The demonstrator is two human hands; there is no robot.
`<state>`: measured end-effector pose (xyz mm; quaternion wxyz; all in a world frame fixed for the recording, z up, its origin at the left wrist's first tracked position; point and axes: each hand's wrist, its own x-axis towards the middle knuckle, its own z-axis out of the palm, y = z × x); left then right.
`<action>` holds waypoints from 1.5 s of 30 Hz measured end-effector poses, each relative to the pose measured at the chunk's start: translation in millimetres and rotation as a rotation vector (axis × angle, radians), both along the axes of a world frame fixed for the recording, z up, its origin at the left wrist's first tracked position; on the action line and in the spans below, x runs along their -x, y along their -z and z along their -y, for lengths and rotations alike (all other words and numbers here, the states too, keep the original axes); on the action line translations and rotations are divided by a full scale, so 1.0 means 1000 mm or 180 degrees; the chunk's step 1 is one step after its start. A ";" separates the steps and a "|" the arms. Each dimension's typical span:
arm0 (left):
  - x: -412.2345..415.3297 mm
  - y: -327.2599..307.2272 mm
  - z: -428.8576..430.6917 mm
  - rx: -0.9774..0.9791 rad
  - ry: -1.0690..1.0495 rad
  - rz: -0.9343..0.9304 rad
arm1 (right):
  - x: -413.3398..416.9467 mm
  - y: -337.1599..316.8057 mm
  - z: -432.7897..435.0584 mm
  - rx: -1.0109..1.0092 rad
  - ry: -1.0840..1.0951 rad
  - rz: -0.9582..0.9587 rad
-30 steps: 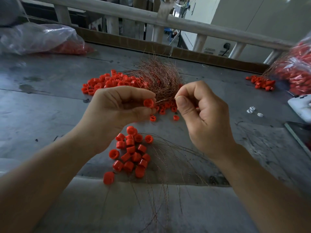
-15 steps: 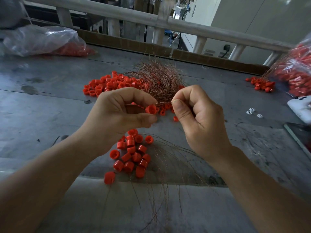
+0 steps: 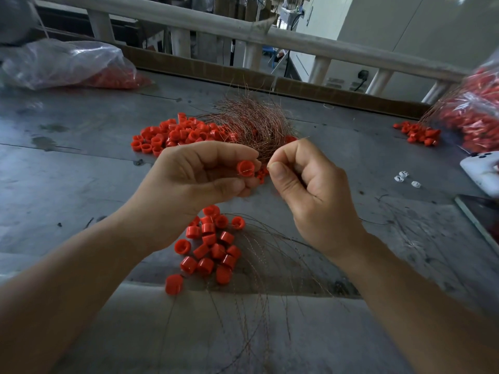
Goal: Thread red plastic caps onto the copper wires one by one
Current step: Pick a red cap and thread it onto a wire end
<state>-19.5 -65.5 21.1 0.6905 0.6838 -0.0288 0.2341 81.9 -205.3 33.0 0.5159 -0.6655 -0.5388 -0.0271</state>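
My left hand pinches a red plastic cap between fingertips and thumb, above the grey table. My right hand pinches a thin copper wire whose tip reaches the cap. Below my hands lies a cluster of red caps with wires through them, their copper strands fanning toward me. Farther back sits a heap of loose red caps beside a tangled bundle of copper wires.
A clear bag of red caps lies at the back left, another bag with a small cap pile at the right. A white device, small white clips and a dark tablet sit at the right edge. A wooden railing borders the table.
Both hands have dropped slightly and come closer together. The cap in my left hand has turned its open side toward the wire tip.
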 end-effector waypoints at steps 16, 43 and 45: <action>0.002 -0.006 0.003 0.0483 0.0123 0.0015 | 0.000 -0.001 0.000 0.0096 0.0284 0.0326; 0.000 -0.002 0.005 0.0692 0.0379 -0.0149 | 0.001 0.002 -0.001 0.0729 -0.0114 -0.0518; 0.000 -0.002 0.004 0.0707 0.0327 -0.0195 | -0.004 0.001 0.000 0.0812 -0.0035 -0.0481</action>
